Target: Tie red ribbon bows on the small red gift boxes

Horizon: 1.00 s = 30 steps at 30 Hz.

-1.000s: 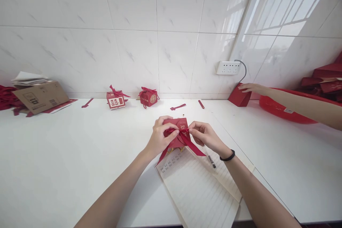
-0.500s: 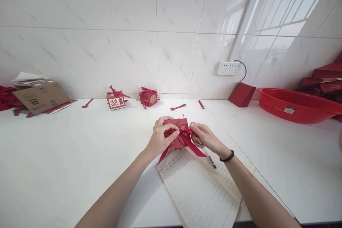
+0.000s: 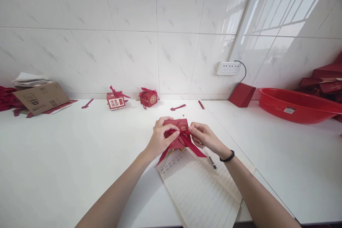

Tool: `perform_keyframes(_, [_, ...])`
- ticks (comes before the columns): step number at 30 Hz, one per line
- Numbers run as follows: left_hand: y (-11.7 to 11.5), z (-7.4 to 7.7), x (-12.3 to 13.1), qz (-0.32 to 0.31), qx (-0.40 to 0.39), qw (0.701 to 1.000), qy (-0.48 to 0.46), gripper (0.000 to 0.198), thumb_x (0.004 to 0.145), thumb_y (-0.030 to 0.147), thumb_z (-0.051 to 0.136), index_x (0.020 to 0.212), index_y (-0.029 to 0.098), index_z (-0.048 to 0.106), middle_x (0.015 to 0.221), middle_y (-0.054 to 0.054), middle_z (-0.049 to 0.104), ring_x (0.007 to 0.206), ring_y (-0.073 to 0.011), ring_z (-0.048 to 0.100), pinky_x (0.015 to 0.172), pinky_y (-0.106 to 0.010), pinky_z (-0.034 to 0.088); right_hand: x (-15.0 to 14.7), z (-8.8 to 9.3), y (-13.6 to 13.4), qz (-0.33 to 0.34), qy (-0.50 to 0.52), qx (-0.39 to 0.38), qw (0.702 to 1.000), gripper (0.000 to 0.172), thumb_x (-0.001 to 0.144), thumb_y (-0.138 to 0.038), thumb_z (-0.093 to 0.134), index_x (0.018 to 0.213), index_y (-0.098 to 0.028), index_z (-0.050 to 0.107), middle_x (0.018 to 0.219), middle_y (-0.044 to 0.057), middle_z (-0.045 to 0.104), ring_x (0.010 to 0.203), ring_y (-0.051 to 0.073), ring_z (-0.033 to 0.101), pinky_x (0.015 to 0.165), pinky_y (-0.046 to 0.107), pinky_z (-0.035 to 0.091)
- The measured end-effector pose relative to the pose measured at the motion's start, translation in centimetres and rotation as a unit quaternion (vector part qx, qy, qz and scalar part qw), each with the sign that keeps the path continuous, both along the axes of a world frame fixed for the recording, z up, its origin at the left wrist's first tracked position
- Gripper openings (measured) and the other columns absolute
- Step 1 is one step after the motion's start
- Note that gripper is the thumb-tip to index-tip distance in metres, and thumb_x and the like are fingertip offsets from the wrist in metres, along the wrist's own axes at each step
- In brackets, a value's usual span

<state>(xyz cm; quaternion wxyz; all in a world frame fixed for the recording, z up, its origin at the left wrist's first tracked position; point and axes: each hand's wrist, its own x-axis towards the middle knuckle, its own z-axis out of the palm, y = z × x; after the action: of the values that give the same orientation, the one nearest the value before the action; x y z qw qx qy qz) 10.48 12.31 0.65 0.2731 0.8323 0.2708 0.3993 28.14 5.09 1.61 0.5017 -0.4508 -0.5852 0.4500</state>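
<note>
A red gift box [image 3: 176,143] with gold lettering stands at the far end of an open notebook [image 3: 203,192]. Across its top runs a dark red ribbon [image 3: 196,149] tied in a bow, its tails hanging toward me. My left hand [image 3: 162,135] wraps the box's left side, with thumb and forefinger pinching the bow near its knot. On the right side, my right hand [image 3: 201,134] pinches the bow's right loop between thumb and fingers. A pen [image 3: 212,162] lies on the notebook beneath my right hand; its upper end is hidden.
Two finished-looking red boxes [image 3: 116,100] with bows stand by the wall. Red strips [image 3: 178,107] lie beyond my hands. To the right are a red basin [image 3: 296,107], a red box [image 3: 242,95] and a power socket [image 3: 228,68]. Cardboard [image 3: 42,98] is stacked at left.
My right hand has shifted very slightly left, and the right loop of the bow looks smaller. My left hand stays in place on the box.
</note>
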Motion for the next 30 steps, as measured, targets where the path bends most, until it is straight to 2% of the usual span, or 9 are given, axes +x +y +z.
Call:
perform_keyframes(8, [0.0, 0.0, 0.0, 0.012, 0.009, 1.0, 0.01, 0.013, 0.082, 0.03, 0.055, 0.081, 0.024, 0.066, 0.115, -0.004, 0.047, 0.116, -0.0218, 0.043, 0.104, -0.043, 0.031, 0.1, 0.0, 0.4, -0.036, 0.028, 0.002, 0.999, 0.037, 0.081, -0.051, 0.057, 0.07, -0.018, 0.044, 0.04, -0.011, 0.032, 0.03, 0.003, 0.028, 0.032, 0.015, 0.019])
perform_keyframes(12, [0.4, -0.1, -0.2, 0.013, 0.056, 0.998, 0.007, 0.017, 0.082, 0.032, 0.052, 0.079, 0.024, 0.066, 0.111, -0.005, 0.05, 0.112, -0.0215, 0.047, 0.102, -0.042, 0.036, -0.2, -0.2, 1.0, -0.072, 0.053, 0.0, 0.996, 0.041, 0.073, -0.056, 0.061, 0.07, -0.018, 0.044, 0.037, -0.012, 0.033, 0.028, 0.003, 0.026, 0.029, 0.015, 0.018])
perform_keyframes(16, [1.6, -0.7, -0.2, 0.031, 0.114, 0.993, -0.014, 0.023, 0.08, 0.042, 0.051, 0.076, 0.025, 0.066, 0.106, -0.004, 0.052, 0.105, -0.0236, 0.051, 0.095, -0.044, 0.043, -0.4, -0.5, 1.6, -0.098, 0.053, -0.01, 0.994, 0.042, 0.07, -0.056, 0.062, 0.071, -0.018, 0.045, 0.038, -0.012, 0.037, 0.028, 0.004, 0.031, 0.027, 0.015, 0.022])
perform_keyframes(20, [3.2, -1.7, 0.0, 0.038, 0.134, 0.99, -0.035, 0.031, 0.078, 0.054, 0.046, 0.077, 0.029, 0.065, 0.104, -0.004, 0.053, 0.101, -0.0262, 0.053, 0.09, -0.049, 0.047, -0.2, -0.5, 1.9, -0.1, 0.051, 0.0, 0.994, 0.036, 0.074, -0.051, 0.062, 0.076, -0.018, 0.047, 0.045, -0.01, 0.043, 0.029, 0.004, 0.036, 0.028, 0.015, 0.026])
perform_keyframes(25, [3.9, -2.7, 0.1, 0.046, 0.112, 0.992, -0.032, 0.034, 0.079, 0.058, 0.042, 0.08, 0.03, 0.062, 0.11, -0.003, 0.051, 0.105, -0.0262, 0.049, 0.091, -0.056, 0.046, -0.2, 0.5, 1.2, -0.122, 0.017, -0.026, 0.992, 0.04, 0.071, -0.051, 0.068, 0.083, -0.02, 0.046, 0.055, -0.009, 0.049, 0.034, 0.005, 0.041, 0.03, 0.015, 0.028])
perform_keyframes(30, [4.0, -2.9, 0.2, 0.031, 0.103, 0.993, -0.047, 0.031, 0.078, 0.054, 0.044, 0.081, 0.028, 0.061, 0.111, -0.004, 0.048, 0.105, -0.0272, 0.048, 0.093, -0.064, 0.039, 0.0, 0.8, 0.8, -0.093, -0.031, -0.048, 0.994, 0.044, 0.066, -0.054, 0.071, 0.068, -0.018, 0.046, 0.05, -0.007, 0.047, 0.038, 0.005, 0.042, 0.032, 0.015, 0.029])
